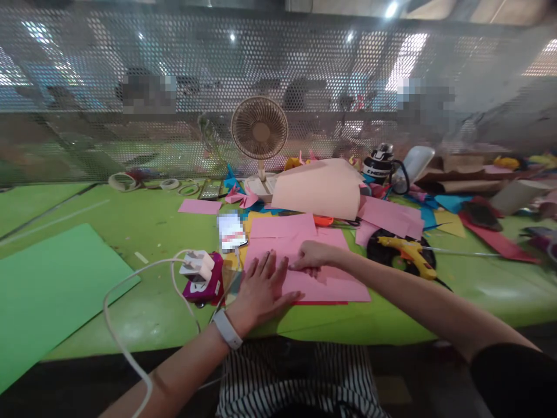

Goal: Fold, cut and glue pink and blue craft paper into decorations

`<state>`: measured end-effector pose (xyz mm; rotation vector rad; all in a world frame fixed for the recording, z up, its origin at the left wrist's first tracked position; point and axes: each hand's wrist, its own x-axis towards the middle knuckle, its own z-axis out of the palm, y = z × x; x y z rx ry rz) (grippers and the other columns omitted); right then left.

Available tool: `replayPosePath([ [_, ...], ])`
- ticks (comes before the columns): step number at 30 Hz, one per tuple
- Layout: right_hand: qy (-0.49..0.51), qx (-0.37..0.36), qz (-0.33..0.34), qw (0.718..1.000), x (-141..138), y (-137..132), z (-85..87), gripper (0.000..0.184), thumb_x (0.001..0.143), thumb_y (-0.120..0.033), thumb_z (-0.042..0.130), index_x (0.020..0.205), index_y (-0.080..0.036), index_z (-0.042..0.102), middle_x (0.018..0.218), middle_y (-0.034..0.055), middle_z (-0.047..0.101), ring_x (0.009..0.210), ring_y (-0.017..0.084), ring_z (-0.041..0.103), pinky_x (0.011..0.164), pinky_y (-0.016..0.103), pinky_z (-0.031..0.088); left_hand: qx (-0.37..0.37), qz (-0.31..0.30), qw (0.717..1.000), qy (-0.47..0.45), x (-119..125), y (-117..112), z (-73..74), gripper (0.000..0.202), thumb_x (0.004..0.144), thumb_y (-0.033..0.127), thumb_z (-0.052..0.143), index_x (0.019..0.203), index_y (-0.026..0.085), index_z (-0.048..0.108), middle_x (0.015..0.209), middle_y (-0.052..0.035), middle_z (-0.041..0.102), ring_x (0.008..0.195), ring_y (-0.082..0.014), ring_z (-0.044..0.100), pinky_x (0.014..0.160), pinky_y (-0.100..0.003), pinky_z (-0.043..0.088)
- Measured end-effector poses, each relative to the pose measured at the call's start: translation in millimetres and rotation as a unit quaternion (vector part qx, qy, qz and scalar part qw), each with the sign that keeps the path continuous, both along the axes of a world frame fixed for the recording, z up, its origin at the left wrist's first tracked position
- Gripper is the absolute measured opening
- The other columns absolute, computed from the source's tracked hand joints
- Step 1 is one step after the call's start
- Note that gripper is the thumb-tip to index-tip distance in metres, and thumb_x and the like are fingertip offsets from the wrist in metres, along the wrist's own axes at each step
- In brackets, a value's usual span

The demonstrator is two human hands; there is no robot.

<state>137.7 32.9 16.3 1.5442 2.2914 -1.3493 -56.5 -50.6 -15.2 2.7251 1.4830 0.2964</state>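
Note:
Pink paper sheets (343, 284) lie on the green table in front of me, with a red edge showing beneath them. My left hand (263, 290), wearing a pale wristband (227, 330), rests flat on the left part of the pink paper with its fingers spread. Just right of it, my right hand (314, 255) is closed with curled fingers, low against the same paper. Whatever those fingers may hold is hidden. Close beyond my left hand lies a phone (232, 231) with a lit screen and a cable plugged in.
A purple power block (213, 284) with a white charger (198, 266) and trailing cable sits left. At right, a yellow glue gun (407, 252) lies on a black round thing. Behind stand a small fan (260, 130) and a peach sheet (319, 188). Green card (56, 290) covers the far left.

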Motion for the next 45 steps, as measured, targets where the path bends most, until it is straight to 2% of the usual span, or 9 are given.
replayPosePath([
  [4,0.010,-0.043,-0.010,0.999,13.4,8.6,-8.3,0.046,0.066,-0.058,0.064,0.054,-0.014,0.058,0.042,-0.0001,0.058,0.037,0.009,0.050,0.038,0.018,0.033,0.000,0.003,1.000,0.014,-0.2,0.7,0.7,0.080,0.080,0.071,0.027,0.142,0.022,0.018,0.148,-0.0126,0.019,0.136,-0.0313,0.015,0.107,-0.050,0.013],
  [9,-0.020,-0.071,-0.042,0.996,52.7,9.0,-4.5,0.046,0.062,-0.059,0.066,0.054,-0.015,0.058,0.045,-0.0004,0.060,0.037,0.008,0.050,0.038,0.019,0.034,0.000,-0.001,1.000,0.026,1.8,1.6,3.0,0.078,0.082,0.069,0.027,0.142,0.020,0.021,0.148,-0.0139,0.021,0.135,-0.0332,0.015,0.106,-0.051,0.014],
  [15,-0.078,-0.049,-0.089,0.992,110.3,-6.1,13.2,0.040,0.067,-0.049,0.066,0.049,-0.015,0.054,0.043,0.0009,0.059,0.038,0.010,0.051,0.039,0.020,0.036,0.008,-0.010,1.000,0.029,2.6,2.0,7.3,0.076,0.083,0.067,0.027,0.141,0.018,0.024,0.147,-0.0155,0.023,0.135,-0.0332,0.015,0.106,-0.051,0.014],
  [18,-0.094,-0.005,-0.115,0.989,125.2,-16.5,28.7,0.040,0.073,-0.042,0.061,0.044,-0.016,0.050,0.039,0.0021,0.055,0.037,0.012,0.051,0.041,0.023,0.039,0.013,-0.018,0.999,0.025,0.7,3.0,6.7,0.075,0.083,0.067,0.028,0.141,0.019,0.023,0.147,-0.0136,0.023,0.135,-0.0326,0.017,0.106,-0.050,0.015],
  [22,-0.066,0.074,-0.125,0.987,112.2,-22.4,36.1,0.039,0.080,-0.044,0.051,0.051,-0.017,0.050,0.046,0.0025,0.059,0.040,0.012,0.054,0.043,0.022,0.041,0.016,-0.026,0.999,0.032,-0.9,5.1,5.0,0.076,0.082,0.068,0.029,0.141,0.020,0.023,0.147,-0.0125,0.024,0.135,-0.0315,0.019,0.106,-0.050,0.017],
  [25,-0.044,0.118,-0.111,0.986,85.3,-20.6,23.2,0.040,0.084,-0.050,0.044,0.063,-0.017,0.053,0.059,0.0034,0.065,0.046,0.012,0.058,0.046,0.021,0.042,0.011,-0.017,0.999,0.042,0.5,5.7,7.3,0.078,0.081,0.069,0.028,0.141,0.019,0.025,0.146,-0.0137,0.025,0.135,-0.0312,0.019,0.106,-0.049,0.018],
  [29,-0.053,0.162,-0.076,0.982,61.1,-18.7,1.3,0.047,0.082,-0.058,0.044,0.061,-0.017,0.055,0.048,0.0022,0.060,0.046,0.014,0.058,0.052,0.023,0.042,-0.006,-0.023,0.998,0.055,1.0,5.0,14.9,0.077,0.082,0.069,0.027,0.141,0.020,0.024,0.147,-0.0125,0.025,0.135,-0.0306,0.019,0.107,-0.049,0.018],
  [39,-0.060,0.176,-0.051,0.981,66.8,-19.6,-6.8,0.045,0.081,-0.059,0.045,0.066,-0.018,0.058,0.046,-0.0003,0.060,0.043,0.014,0.056,0.050,0.023,0.038,0.006,0.040,0.996,0.081,-24.4,-6.0,15.7,0.086,0.080,0.071,0.027,0.141,0.011,0.022,0.145,-0.0167,0.027,0.134,-0.0310,0.021,0.108,-0.053,0.014],
  [45,-0.037,0.284,-0.050,0.957,67.4,-38.0,6.0,0.029,0.078,-0.046,0.057,0.092,-0.021,0.060,0.089,0.0039,0.065,0.080,0.020,0.059,0.063,0.025,0.038,0.058,0.064,0.995,0.052,-10.4,-8.5,36.9,0.077,0.083,0.067,0.030,0.138,0.013,0.031,0.144,-0.0132,0.030,0.135,-0.0296,0.020,0.109,-0.050,0.014],
])
